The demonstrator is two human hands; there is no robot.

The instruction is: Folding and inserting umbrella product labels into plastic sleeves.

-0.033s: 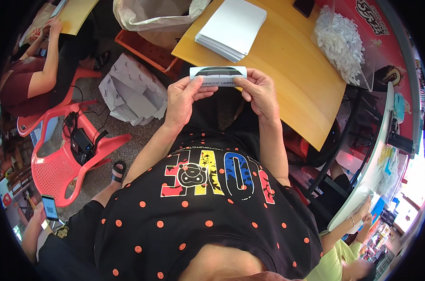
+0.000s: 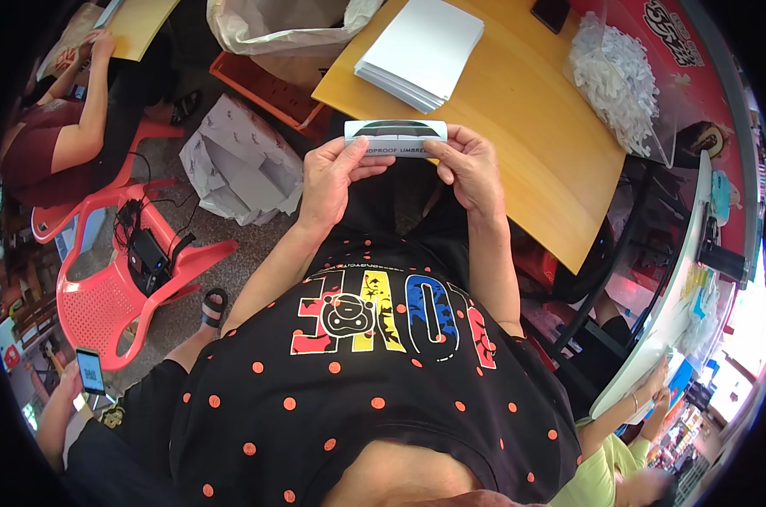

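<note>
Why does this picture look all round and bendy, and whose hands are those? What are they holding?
There is no machine here. A person wears a small camera on the head that looks down, so you see their own black dotted shirt and arms. Its lens is very wide, which bends straight edges near the rim. The left hand and right hand together hold a small white card with a dark curved shape, one hand at each end. In front is a yellow wooden table. On it lie a stack of white sheets and a clear bag of small white pieces. A red plastic chair stands on the left, and other people sit nearby.
</note>
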